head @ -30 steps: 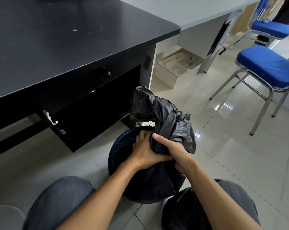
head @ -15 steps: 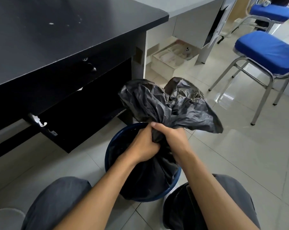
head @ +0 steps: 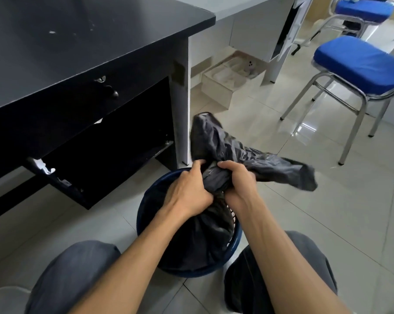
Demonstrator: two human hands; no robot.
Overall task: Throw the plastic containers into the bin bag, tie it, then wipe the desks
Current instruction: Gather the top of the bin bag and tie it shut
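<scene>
A black bin bag (head: 216, 143) sits in a round dark blue bin (head: 144, 214) on the floor between my knees. Its top is gathered into a neck with two loose tails, one standing up toward the desk leg, the other stretched out to the right. My left hand (head: 187, 189) grips the neck from the left. My right hand (head: 234, 177) grips the same neck from the right, fingers curled over the plastic. What is inside the bag is hidden. The black desk (head: 78, 41) stands at the upper left.
A grey desk (head: 248, 10) stands behind the black one, with a white box (head: 218, 89) on the floor under it. Two blue-seated metal chairs (head: 359, 62) stand at the right. A drawer (head: 62, 180) under the black desk hangs open near the bin.
The bunched bag top has been pulled apart into two tails, one now stretched out to the right. Both hands stay clamped on the neck and have risen slightly above the bin.
</scene>
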